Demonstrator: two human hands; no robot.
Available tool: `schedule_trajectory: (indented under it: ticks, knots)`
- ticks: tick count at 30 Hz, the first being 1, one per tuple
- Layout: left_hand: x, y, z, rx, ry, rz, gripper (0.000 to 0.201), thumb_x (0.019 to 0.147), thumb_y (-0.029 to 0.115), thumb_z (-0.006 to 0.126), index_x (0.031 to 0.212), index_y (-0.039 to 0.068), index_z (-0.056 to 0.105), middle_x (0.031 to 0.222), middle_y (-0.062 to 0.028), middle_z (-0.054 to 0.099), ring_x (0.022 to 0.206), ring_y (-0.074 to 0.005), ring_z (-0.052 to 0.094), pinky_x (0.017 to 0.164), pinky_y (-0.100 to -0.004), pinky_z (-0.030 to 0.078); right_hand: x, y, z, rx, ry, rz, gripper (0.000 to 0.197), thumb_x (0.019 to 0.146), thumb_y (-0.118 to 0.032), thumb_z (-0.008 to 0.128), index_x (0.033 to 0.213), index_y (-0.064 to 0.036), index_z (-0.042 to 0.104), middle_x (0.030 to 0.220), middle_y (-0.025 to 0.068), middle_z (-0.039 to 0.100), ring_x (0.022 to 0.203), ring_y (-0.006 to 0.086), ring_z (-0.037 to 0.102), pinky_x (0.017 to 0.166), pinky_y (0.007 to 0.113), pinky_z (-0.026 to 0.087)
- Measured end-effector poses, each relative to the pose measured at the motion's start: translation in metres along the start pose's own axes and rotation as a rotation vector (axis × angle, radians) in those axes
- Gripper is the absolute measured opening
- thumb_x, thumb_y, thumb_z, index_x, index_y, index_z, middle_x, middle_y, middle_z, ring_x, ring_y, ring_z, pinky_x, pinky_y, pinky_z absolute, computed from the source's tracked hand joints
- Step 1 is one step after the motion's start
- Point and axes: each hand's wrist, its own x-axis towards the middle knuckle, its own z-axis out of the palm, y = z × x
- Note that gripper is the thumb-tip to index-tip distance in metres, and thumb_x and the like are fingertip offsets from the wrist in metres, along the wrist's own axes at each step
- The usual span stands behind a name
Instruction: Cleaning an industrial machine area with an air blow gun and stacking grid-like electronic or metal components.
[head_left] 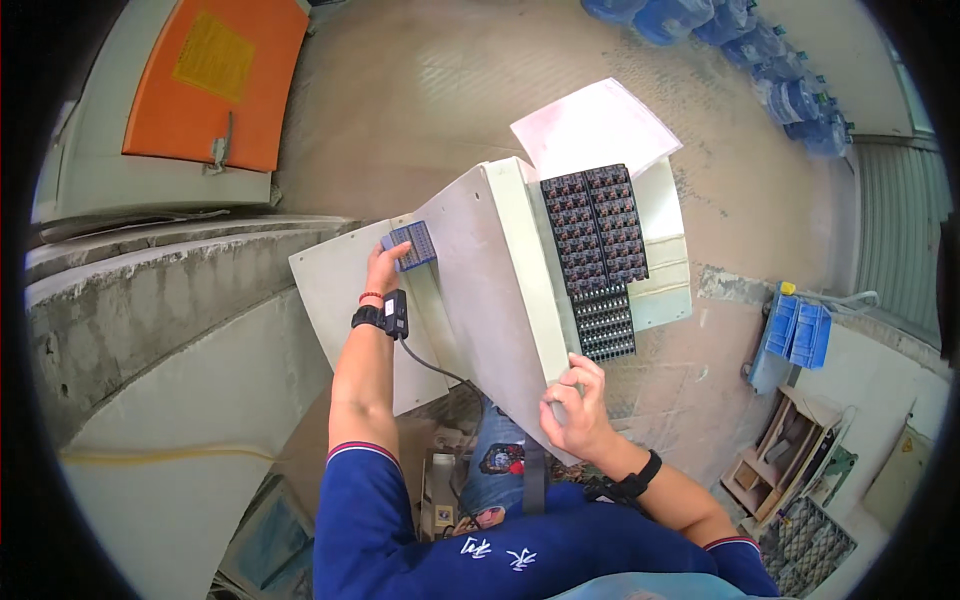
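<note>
My left hand (381, 266) grips a small blue tray (412, 246) marked with a grid of small pockets, over the flat ledge (335, 275) left of a sloping grey metal panel (490, 270). My right hand (581, 408) is closed at the near end of the panel's raised pale rim (535, 280), fingers curled and thumb bent in; whatever they may hold is too small to make out. Beyond that rim, on the right-hand ledge (672, 285), lie black trays (595, 228) filled with rows of small parts. A smaller dark tray (604, 322) of pale-dotted rows adjoins them on the near side.
Pinkish white sheets (597, 125) lie at the far end of the right ledge. An orange cabinet door (215, 85) stands far left, above a concrete ledge (180, 290). Large blue water bottles (790, 95) line the far right. Blue bins (798, 330) and a wooden box (780, 455) sit at right.
</note>
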Motion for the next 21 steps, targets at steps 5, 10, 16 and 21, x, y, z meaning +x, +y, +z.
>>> schedule_trajectory:
  ticks: [5, 10, 16, 21]
  knots:
    - [0.000, 0.016, 0.005, 0.368, -0.025, -0.095, 0.054, 0.078, 0.019, 0.068, 0.121, -0.006, 0.048, 0.118, -0.0175, 0.055, 0.111, -0.0251, 0.052, 0.098, -0.0364, 0.038, -0.004, 0.004, 0.004, -0.008, 0.007, 0.002, 0.035, 0.062, 0.001, 0.068, 0.091, -0.0119, 0.052, 0.097, 0.0100, 0.040, 0.107, 0.0375, 0.041, 0.095, 0.045, 0.038]
    - [-0.016, 0.021, 0.017, 0.712, 0.311, 0.033, 0.096, 0.071, 0.038, 0.073, 0.141, 0.000, 0.020, 0.145, -0.0277, 0.011, 0.136, -0.0369, 0.014, 0.110, -0.0406, 0.020, -0.003, 0.003, 0.000, -0.011, 0.031, -0.033, 0.034, 0.063, -0.001, 0.068, 0.091, -0.0124, 0.053, 0.099, 0.0107, 0.041, 0.108, 0.0376, 0.041, 0.095, 0.044, 0.038]
    - [-0.075, -0.024, 0.007, 0.379, 0.261, 0.077, 0.086, 0.080, 0.029, 0.068, 0.141, -0.004, 0.017, 0.139, -0.0237, 0.033, 0.128, -0.0334, 0.034, 0.104, -0.0397, 0.029, -0.006, 0.012, -0.004, 0.018, 0.029, -0.102, 0.034, 0.065, -0.004, 0.068, 0.095, -0.0112, 0.052, 0.101, 0.0121, 0.042, 0.109, 0.0379, 0.041, 0.094, 0.045, 0.037]
    - [-0.178, -0.074, -0.018, -0.142, 0.254, -0.104, 0.055, 0.086, 0.025, 0.061, 0.129, -0.002, 0.041, 0.119, -0.0135, 0.052, 0.104, -0.0232, 0.055, 0.085, -0.0377, 0.047, -0.005, 0.018, 0.001, 0.002, 0.024, -0.204, 0.034, 0.066, -0.007, 0.066, 0.095, -0.0092, 0.050, 0.103, 0.0149, 0.041, 0.105, 0.0364, 0.040, 0.093, 0.046, 0.034]
